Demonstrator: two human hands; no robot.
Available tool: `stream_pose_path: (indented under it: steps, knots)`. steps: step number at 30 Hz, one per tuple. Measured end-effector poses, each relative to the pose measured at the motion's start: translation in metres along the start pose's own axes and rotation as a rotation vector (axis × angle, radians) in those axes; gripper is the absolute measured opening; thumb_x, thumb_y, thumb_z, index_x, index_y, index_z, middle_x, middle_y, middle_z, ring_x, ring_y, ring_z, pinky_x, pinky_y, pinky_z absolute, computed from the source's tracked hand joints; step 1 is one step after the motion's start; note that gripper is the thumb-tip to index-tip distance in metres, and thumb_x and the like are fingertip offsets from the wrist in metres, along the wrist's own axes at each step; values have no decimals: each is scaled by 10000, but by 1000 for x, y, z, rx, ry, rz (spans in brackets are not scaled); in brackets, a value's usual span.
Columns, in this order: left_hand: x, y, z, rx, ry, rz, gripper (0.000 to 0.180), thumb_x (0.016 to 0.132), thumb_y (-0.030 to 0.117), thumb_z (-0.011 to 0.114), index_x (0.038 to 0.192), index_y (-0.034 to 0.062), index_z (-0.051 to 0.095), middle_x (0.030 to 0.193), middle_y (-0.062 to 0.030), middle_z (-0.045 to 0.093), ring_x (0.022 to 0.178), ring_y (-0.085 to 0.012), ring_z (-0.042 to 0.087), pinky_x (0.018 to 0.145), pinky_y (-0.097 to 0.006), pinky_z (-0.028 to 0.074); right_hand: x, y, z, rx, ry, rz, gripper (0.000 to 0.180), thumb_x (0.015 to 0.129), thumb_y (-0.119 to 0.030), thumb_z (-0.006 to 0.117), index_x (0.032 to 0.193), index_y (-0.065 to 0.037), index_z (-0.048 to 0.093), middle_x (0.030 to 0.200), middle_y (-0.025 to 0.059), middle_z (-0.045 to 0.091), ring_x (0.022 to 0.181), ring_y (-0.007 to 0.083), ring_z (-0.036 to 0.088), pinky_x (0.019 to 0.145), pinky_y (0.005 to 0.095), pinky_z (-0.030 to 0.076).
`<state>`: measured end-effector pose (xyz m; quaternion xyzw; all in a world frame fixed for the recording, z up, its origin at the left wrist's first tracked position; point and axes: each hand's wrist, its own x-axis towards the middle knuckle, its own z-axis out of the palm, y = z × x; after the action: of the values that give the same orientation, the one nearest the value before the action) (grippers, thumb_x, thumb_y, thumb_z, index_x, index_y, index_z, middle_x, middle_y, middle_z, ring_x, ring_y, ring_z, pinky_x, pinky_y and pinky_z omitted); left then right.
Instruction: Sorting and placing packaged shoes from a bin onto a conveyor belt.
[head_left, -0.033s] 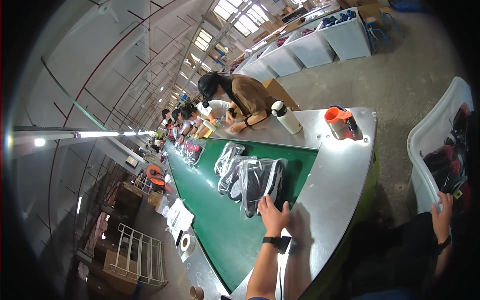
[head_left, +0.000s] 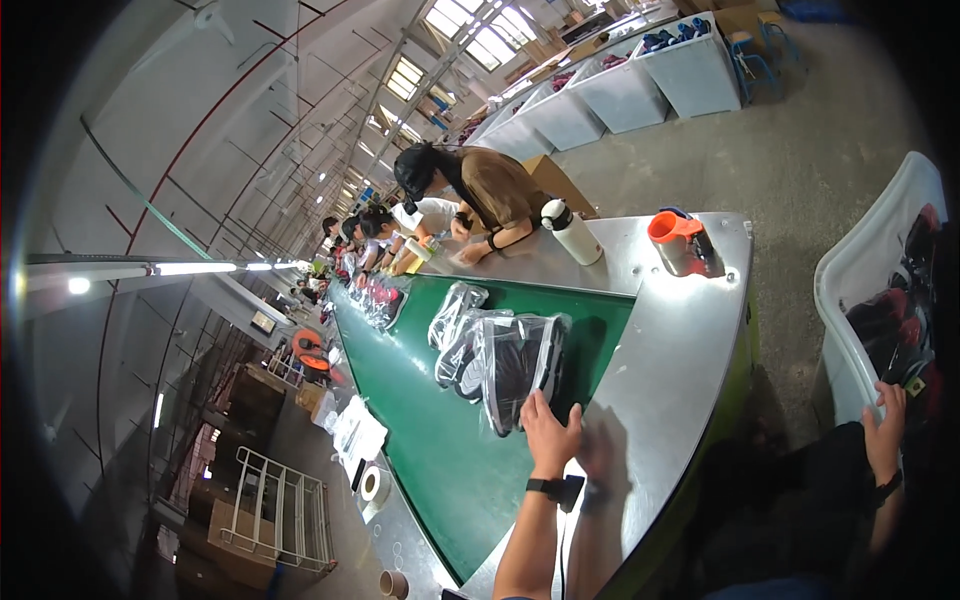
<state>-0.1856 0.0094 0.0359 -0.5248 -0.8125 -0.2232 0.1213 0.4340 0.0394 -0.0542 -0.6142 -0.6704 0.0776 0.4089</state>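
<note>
Black wristbands (head_left: 543,487), bare forearms (head_left: 530,550)

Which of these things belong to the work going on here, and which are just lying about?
Seemingly in use:
- bagged shoes, at the left hand
- green belt under them
- white bin of dark and red shoes, by the right hand

Seemingly lying about:
- white bottle
- orange-topped object
- white roll
</note>
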Motion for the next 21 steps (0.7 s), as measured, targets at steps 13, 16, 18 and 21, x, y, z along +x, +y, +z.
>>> stream_pose_path:
  steps: [13,16,18,21]
  knots:
    - [-31,45,40,-2265,120,-909,1146,742,634,838,1442,-80,278,1477,-252,426,1331,-398,503,1126,-518,456,3,-17,-6,29,-16,-5,373,791,-13,655,1155,-10,573,947,134,439,957,326,474,906,427,404]
    - [-7,48,44,-2167,199,-1089,1024,738,689,822,1433,63,406,1417,-185,446,1251,-347,485,1101,-490,426,0,-18,-10,-3,-8,-10,384,782,-7,662,1158,-12,583,941,132,459,954,325,480,902,419,407]
    - [10,45,37,-2030,250,-1124,963,752,697,807,1411,89,457,1340,-138,507,1159,-309,515,1013,-451,465,4,-22,-12,2,-4,-36,376,784,-10,669,1152,-15,596,926,129,479,942,326,490,894,412,413]
    - [33,13,54,-1879,284,-1082,832,823,623,796,1363,53,520,1209,-71,625,1002,-257,616,864,-399,547,8,-28,-11,-10,6,-46,363,778,-22,686,1132,-26,607,913,121,485,941,327,502,879,418,419]
